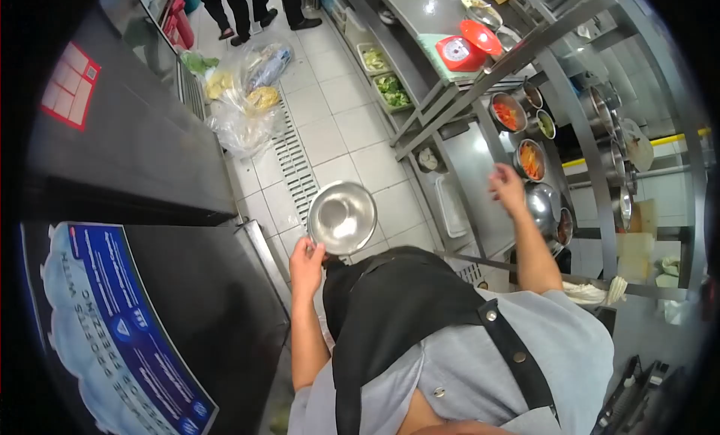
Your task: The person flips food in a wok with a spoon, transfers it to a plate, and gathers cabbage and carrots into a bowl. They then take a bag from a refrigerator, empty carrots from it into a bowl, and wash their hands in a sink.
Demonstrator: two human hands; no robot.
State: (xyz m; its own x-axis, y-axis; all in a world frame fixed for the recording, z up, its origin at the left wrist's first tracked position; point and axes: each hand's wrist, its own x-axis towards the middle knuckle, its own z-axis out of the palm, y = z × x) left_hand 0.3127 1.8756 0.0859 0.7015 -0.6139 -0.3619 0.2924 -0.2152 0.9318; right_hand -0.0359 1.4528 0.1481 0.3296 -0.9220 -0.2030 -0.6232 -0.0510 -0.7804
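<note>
My left hand [306, 264] grips the rim of an empty steel bowl [342, 217], held over the tiled floor. My right hand [507, 187] is raised above the steel counter, with its fingers curled; whether something small is between them is hidden. Beside it stand a bowl of orange strips [530, 160] and an upturned-looking shiny steel bowl [541, 202]. Farther up the counter are a bowl of red pieces [508, 112] and a pot with green pieces [545, 124].
Plastic bags [247, 97] lie on the floor beside a drain grate [295, 165]. A red scale [459, 54] stands on the upper counter, and trays of greens [392, 91] sit on a shelf. Dark cabinets [142, 120] line the left. People's legs [238, 11] show at the top.
</note>
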